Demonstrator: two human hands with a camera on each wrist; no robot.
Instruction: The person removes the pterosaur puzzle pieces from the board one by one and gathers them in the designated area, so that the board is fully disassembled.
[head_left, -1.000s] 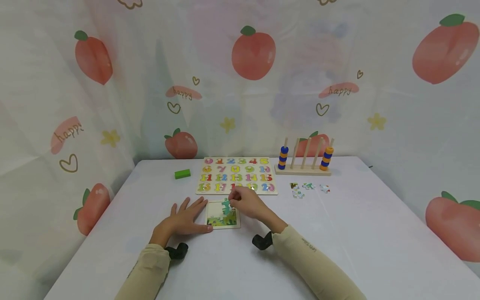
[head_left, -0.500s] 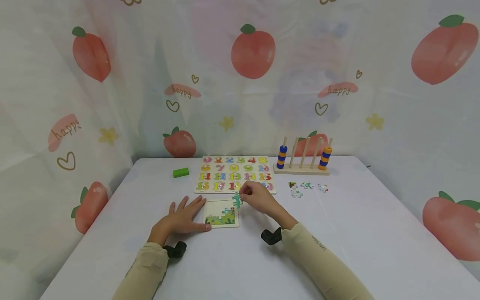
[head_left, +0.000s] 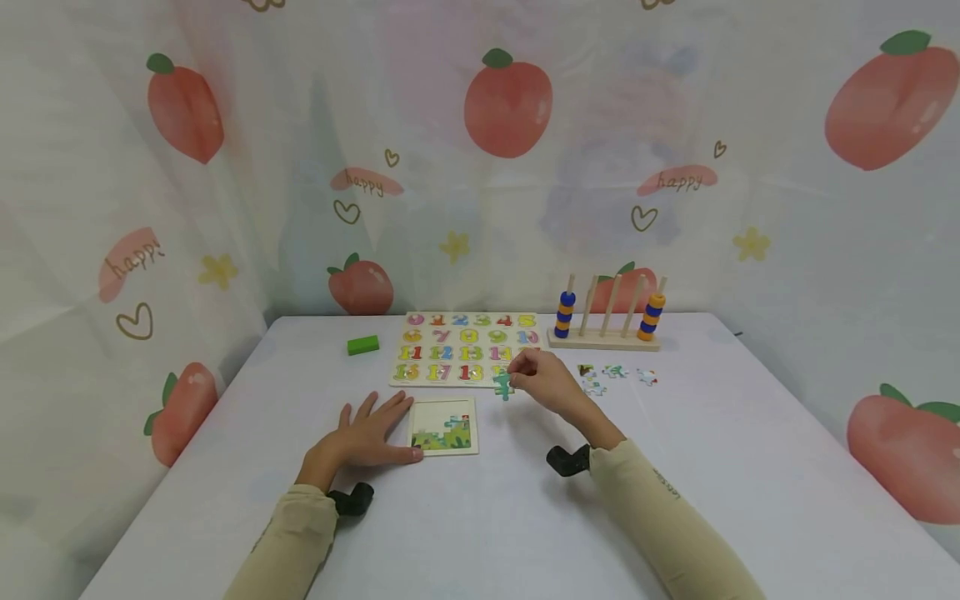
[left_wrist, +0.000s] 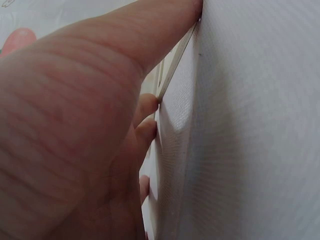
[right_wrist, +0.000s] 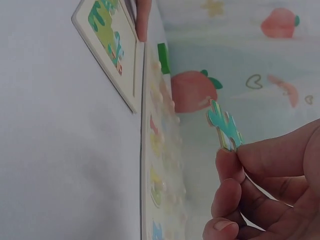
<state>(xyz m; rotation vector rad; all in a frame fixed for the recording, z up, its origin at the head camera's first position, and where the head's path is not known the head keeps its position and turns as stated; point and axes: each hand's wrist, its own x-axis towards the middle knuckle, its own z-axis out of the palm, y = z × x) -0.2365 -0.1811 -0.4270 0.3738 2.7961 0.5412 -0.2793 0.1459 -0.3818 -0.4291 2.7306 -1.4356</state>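
Head view shows the number board (head_left: 457,345) partly hidden behind the right hand (head_left: 547,381) pinching a piece (head_left: 502,386), left hand (head_left: 365,442) spread.

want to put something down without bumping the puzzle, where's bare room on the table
Bare table: in front of the puzzle, between the sleeves; the left side, between left hand and table edge; the right side, between loose pieces and table edge. Crowded: the back middle, with the number board, bead rack and right hand.
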